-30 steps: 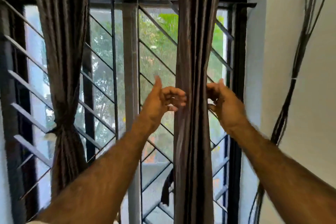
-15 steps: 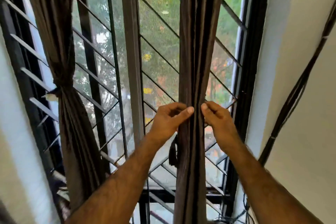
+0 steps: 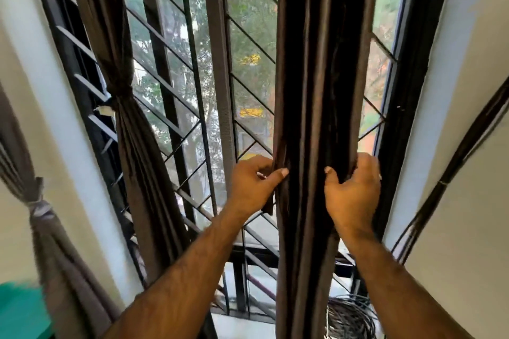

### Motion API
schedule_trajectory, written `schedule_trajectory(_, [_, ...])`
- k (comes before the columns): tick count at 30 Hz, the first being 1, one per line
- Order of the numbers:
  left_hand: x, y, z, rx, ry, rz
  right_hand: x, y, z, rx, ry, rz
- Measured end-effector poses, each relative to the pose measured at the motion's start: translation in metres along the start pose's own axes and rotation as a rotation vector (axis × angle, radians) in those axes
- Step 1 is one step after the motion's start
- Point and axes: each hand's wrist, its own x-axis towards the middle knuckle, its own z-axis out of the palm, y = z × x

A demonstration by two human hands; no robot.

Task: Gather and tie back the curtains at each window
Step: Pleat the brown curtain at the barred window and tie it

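While both arms reach up from the bottom of the frame, the dark brown pleated fabric curtain hangs straight down between them, gathered into a narrow column in front of the right half of the black-framed barred window. Left hand grips the curtain's left edge, thumb across the front folds, fingers curled behind the fabric. Right hand grips the right edge at about the same height, thumb on the front, fingers wrapped round the back. Hands are apart, the curtain bunch filling the gap between them, both clamped on it. A dark loose strip hangs just below the left hand against the curtain's edge; cannot tell whether it is a tie. Curtain runs below the hands past the window's lower rail, out of frame.

Left side of same window: second brown curtain, already cinched at mid-height by a knot, flared below. Far left, a grey-brown curtain tied with a pale band. Bundle of black cables runs diagonally up the white right wall; a coil of black cable lies at bottom right. Blurred teal object in bottom-left corner.
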Motion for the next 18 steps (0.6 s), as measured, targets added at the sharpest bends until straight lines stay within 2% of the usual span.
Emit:
schedule_trajectory(3, [-0.008, -0.011, -0.006, 0.002, -0.027, -0.009, -0.021, -0.005, 0.002, -0.067, 0.000, -0.170])
schedule_trajectory(6, [-0.012, -0.018, -0.011, -0.045, 0.027, -0.020, -0.037, -0.011, 0.002, -0.062, 0.048, -0.217])
schedule_trajectory(9, [-0.017, -0.024, -0.016, -0.043, 0.055, 0.006, -0.056, -0.021, -0.002, -0.104, 0.157, -0.476])
schedule_trajectory(11, [-0.020, -0.028, -0.020, -0.044, 0.012, 0.004, -0.066, -0.027, 0.004, -0.205, 0.062, -0.610])
schedule_trajectory(12, [-0.020, -0.030, -0.022, -0.045, -0.010, -0.006, -0.068, -0.027, 0.010, -0.259, -0.009, -0.612])
schedule_trajectory(14, [-0.020, -0.035, -0.026, -0.052, -0.030, -0.019, -0.076, -0.025, 0.025, -0.307, -0.074, -0.453])
schedule_trajectory(16, [-0.021, -0.037, -0.030, -0.048, -0.046, -0.001, -0.079, -0.027, 0.035, -0.225, 0.002, -0.185])
schedule_trajectory(18, [-0.024, -0.039, -0.037, -0.003, -0.078, 0.037, -0.076, -0.030, 0.039, -0.197, 0.065, -0.036])
